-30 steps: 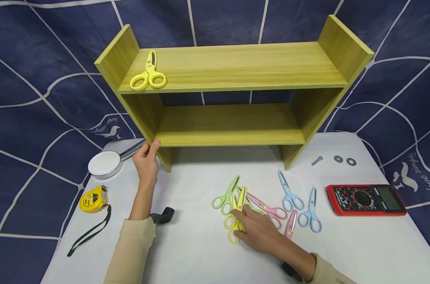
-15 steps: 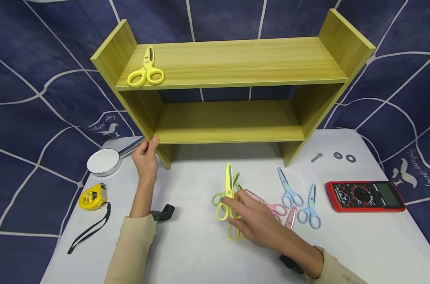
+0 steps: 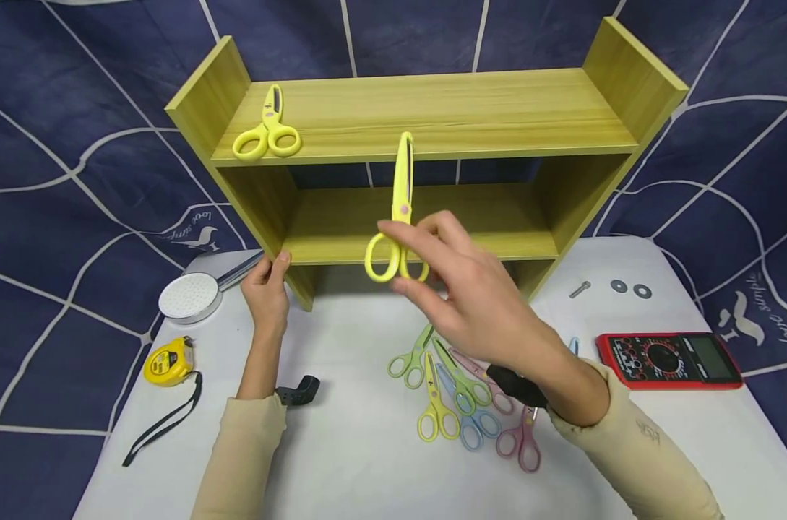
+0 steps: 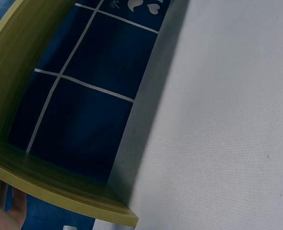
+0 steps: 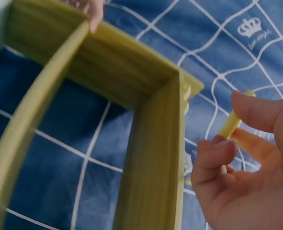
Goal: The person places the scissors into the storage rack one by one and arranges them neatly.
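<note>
In the head view my right hand pinches a pair of yellow scissors by the handles, blades pointing up. They are raised off the table, in front of the wooden shelf unit. The right wrist view shows the yellow handle between thumb and fingers. My left hand grips the unit's left side panel at the lower board, thumb on the front edge. Another pair of yellow scissors lies at the left end of the upper board. Below my right arm lie several green, yellow, blue and pink scissors, partly overlapping.
On the left are a shower head, a yellow tape measure with a black strap. To the right lie a red multimeter, a bolt and two washers. A dark blue curtain surrounds the white table.
My right hand has lifted the yellow scissors from the pile on the table up to the height of the shelf boards. My left hand stays on the side panel.
</note>
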The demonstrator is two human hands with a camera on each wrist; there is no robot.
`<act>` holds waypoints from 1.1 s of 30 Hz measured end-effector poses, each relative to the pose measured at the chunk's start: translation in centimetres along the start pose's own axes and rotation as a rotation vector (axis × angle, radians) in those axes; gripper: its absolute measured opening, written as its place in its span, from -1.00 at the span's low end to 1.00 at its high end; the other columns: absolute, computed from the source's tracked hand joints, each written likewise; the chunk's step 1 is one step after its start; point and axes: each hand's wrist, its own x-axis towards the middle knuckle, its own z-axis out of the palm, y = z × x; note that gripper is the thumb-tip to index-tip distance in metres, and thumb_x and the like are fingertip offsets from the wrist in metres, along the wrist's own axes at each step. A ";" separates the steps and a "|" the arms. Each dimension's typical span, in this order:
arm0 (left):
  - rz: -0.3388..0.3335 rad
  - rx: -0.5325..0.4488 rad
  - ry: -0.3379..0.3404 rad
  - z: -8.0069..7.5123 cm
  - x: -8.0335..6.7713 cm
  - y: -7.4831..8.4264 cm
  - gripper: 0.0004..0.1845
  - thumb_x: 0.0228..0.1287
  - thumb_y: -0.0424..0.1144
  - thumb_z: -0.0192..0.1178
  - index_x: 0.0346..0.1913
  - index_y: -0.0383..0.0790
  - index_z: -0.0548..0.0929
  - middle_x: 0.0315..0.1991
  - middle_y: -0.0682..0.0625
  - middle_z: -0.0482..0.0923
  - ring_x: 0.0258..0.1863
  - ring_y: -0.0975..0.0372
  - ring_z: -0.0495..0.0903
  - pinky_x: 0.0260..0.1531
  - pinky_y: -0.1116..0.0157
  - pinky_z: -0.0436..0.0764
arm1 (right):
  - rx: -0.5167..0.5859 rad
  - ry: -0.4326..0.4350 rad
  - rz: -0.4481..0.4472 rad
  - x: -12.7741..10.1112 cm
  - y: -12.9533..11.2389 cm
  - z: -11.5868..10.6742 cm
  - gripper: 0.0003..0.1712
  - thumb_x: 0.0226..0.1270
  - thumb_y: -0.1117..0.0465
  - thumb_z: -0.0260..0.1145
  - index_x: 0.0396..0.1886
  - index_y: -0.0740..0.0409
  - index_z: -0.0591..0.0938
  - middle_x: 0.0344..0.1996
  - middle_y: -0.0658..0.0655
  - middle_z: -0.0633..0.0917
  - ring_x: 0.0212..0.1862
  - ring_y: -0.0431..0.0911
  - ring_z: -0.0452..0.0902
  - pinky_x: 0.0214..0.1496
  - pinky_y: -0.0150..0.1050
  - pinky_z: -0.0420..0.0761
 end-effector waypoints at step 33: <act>-0.008 0.007 0.002 -0.1 0.0 -0.1 -0.79 0.26 -0.42 0.29 -0.06 -0.34 0.74 -0.10 -0.09 0.72 -0.16 0.28 0.64 -0.05 0.39 0.56 | -0.160 0.094 0.345 11.5 1.6 2.2 -0.23 0.33 -0.03 0.36 0.47 0.03 0.34 0.12 0.00 0.67 0.12 -0.17 0.59 0.14 -0.31 0.50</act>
